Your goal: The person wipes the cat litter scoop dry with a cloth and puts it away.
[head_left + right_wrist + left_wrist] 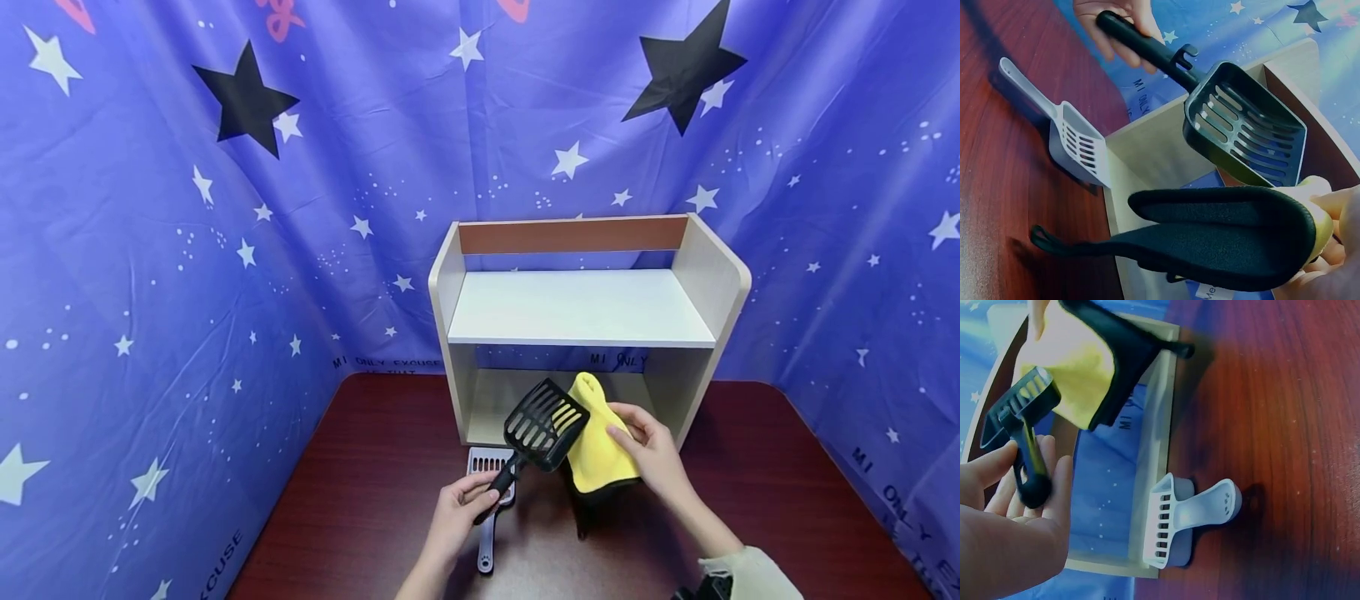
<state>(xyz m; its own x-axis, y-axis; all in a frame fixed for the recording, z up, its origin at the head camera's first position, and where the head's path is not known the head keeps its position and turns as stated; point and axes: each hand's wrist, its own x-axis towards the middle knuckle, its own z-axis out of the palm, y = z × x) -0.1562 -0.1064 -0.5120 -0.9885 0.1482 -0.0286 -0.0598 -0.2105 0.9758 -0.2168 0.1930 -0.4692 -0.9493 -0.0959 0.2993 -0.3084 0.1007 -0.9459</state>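
Observation:
My left hand (455,512) pinches the handle of a black slotted litter scoop (504,479), holding it above the table with its head tilted up. In my right hand (651,450) is a folded cloth (596,450), yellow on one face and dark with a dark edging on the other. A dark hanging loop (1054,244) dangles from the cloth. The scoop's head is beside the cloth and overlaps it in the head view; whether they touch I cannot tell. Below the left hand, a light grey litter scoop (487,542) lies on the table, handle toward me.
A two-level wooden shelf (581,304) with a white upper board stands at the back of the dark red table (360,500), just beyond both hands. Blue star-patterned curtains (360,167) hang behind it and along the sides.

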